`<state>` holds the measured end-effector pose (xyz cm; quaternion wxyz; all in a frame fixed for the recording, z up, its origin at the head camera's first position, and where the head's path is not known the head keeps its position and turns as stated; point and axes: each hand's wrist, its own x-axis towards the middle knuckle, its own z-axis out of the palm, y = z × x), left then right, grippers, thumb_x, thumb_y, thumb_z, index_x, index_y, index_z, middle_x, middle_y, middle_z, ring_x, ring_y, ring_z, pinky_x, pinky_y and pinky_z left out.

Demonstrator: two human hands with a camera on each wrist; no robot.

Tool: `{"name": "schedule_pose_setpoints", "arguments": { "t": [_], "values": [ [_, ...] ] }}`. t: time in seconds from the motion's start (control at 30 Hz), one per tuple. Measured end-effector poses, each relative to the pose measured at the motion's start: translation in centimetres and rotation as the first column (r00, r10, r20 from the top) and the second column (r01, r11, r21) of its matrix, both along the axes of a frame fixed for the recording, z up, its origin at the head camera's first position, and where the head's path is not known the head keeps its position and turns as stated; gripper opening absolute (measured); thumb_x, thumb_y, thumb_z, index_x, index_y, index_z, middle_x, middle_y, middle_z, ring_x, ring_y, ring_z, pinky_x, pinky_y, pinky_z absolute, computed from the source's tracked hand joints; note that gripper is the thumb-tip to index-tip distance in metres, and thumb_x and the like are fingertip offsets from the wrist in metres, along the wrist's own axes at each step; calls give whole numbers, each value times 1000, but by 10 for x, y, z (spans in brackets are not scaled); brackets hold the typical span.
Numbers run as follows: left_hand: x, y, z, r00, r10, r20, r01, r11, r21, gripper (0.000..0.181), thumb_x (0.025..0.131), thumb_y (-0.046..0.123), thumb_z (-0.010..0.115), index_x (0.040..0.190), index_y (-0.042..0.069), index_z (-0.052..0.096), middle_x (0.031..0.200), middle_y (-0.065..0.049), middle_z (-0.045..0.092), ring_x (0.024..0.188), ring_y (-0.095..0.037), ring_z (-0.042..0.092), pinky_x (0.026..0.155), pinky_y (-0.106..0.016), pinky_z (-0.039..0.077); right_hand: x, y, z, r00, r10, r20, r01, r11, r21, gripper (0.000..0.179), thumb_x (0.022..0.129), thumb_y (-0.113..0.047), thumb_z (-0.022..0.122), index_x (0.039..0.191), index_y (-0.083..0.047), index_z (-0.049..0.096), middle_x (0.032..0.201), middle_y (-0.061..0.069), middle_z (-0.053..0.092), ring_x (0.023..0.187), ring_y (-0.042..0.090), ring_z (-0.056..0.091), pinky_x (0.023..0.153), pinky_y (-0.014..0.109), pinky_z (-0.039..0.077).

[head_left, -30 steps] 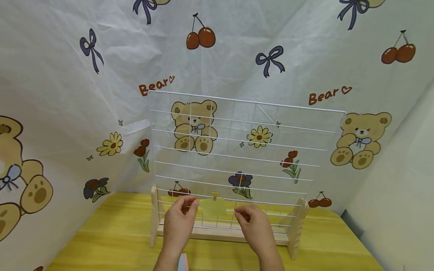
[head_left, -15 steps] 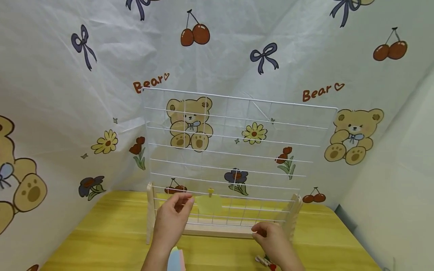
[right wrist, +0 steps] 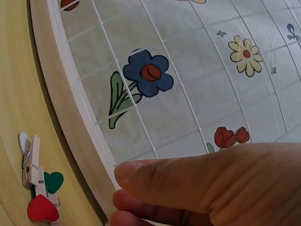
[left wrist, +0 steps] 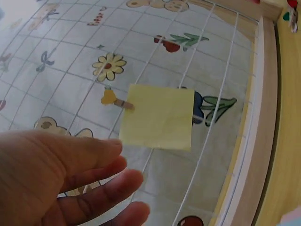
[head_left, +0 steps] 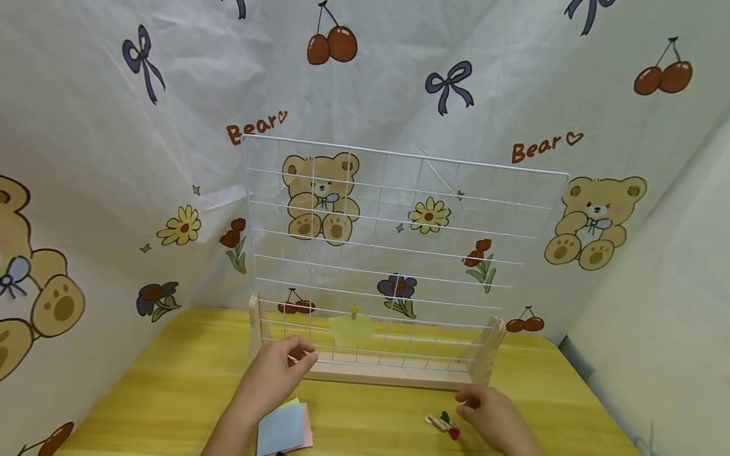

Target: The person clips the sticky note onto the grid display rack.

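Note:
A yellow sticky note [head_left: 350, 331] hangs low on the white wire grid [head_left: 393, 246], held by a small clothespin [left wrist: 123, 103] with a yellow pear-like top. My left hand [head_left: 277, 372] is beside the note, its fingers loosely bent and apart from it, with nothing in them. Lower right, my right hand [head_left: 495, 415] hovers near several small wooden clothespins [head_left: 441, 425] on the table. Red and green hearts decorate these clothespins [right wrist: 40, 188]. In the right wrist view the thumb and fingers are loosely bent and I see nothing between them.
A wooden base [head_left: 393, 375] holds the grid upright on the yellow wood-patterned table [head_left: 353, 418]. Blue, pink and yellow paper sheets [head_left: 282, 429] lie stacked near my left forearm. A printed cloth [head_left: 388, 114] with bears and cherries hangs behind.
Both hands have drawn away from the sticky note. My right hand has moved down and right to the clothespins; my left has shifted slightly down and left. The note stays clipped.

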<state>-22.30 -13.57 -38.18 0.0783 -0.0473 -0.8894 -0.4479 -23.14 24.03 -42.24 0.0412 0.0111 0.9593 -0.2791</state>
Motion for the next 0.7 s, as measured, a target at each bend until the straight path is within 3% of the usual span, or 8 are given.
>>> {"name": "schedule_pose_setpoints", "arguments": {
  "t": [0.07,0.2,0.4,0.5,0.7],
  "values": [
    [0,-11,-5,998,-35,46,38,998,-56,10,96,26,72,102,19,73,90,6,70,81,-11,61,70,-31,52,-1,0,0,1000,3,6,-3,1000,4,14,91,-13,75,103,-7,74,95,0,72,88,19,66,80,46,56],
    [-3,-28,-14,987,-32,159,61,981,-185,13,90,23,78,99,16,72,90,2,67,82,-15,59,70,-35,52,-1,-2,-2,1000,18,0,-18,1000,2,13,90,-11,75,102,-7,73,92,-1,71,86,18,64,79,46,56],
    [-6,-35,-33,939,23,343,120,913,-390,32,73,19,92,89,8,66,83,-3,63,75,-21,55,66,-37,48,-3,-4,-7,1000,13,-13,-13,1000,-12,11,87,-6,75,98,-7,72,86,0,67,80,17,59,74,41,53],
    [-7,-35,-41,924,37,380,142,890,-432,34,69,15,94,80,8,62,77,-4,60,72,-21,52,63,-34,45,-4,-3,-10,1000,10,-9,-11,1000,-12,10,87,-4,74,97,-6,71,85,1,66,78,18,58,71,40,52],
    [-7,-36,-49,920,49,389,150,873,-465,33,70,8,92,78,9,60,75,-3,56,70,-20,52,62,-32,44,-4,-6,-17,1000,0,-5,-1,998,-55,12,84,-3,76,95,-5,71,82,2,65,74,18,57,66,35,49]
  ]
}}
